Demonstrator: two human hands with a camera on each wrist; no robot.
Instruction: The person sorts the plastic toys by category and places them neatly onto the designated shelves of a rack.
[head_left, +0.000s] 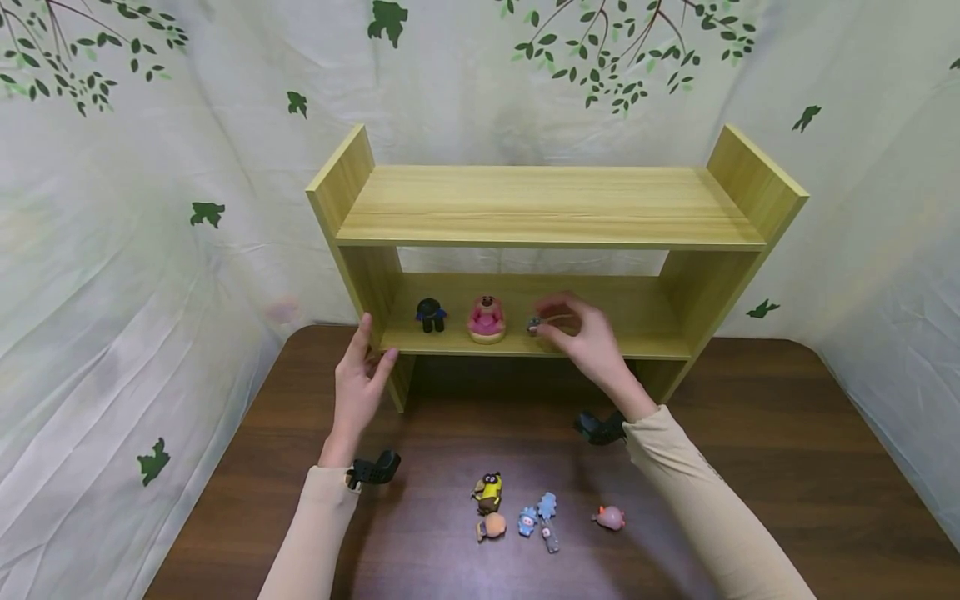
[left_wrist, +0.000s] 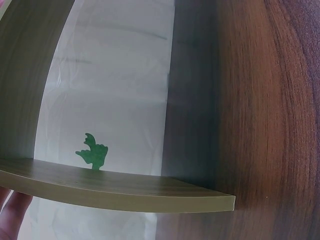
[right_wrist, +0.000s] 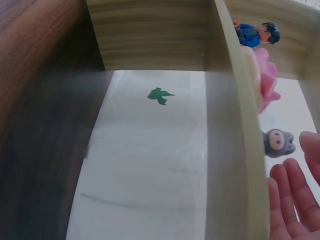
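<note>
A two-tier wooden shelf [head_left: 551, 208] stands on the table. My left hand [head_left: 356, 387] holds its left side panel, thumb at the front edge and fingers along the outer side; fingers [left_wrist: 14, 212] show beyond the panel in the left wrist view. On the lower board, my right hand [head_left: 592, 342] is around a small grey eared figurine [right_wrist: 279, 142], its thumb and fingertips close to the head with a slight gap in the right wrist view. A pink bear figurine [head_left: 487, 321] and a dark-haired figurine in blue [head_left: 431, 315] stand to its left.
On the table in front lie a yellow figurine [head_left: 489, 492], a tan round-headed one [head_left: 492, 526], two light-blue ones [head_left: 528, 521], a grey one [head_left: 550, 536] and a pinkish one [head_left: 611, 517]. A leaf-patterned cloth [head_left: 240, 275] hangs behind.
</note>
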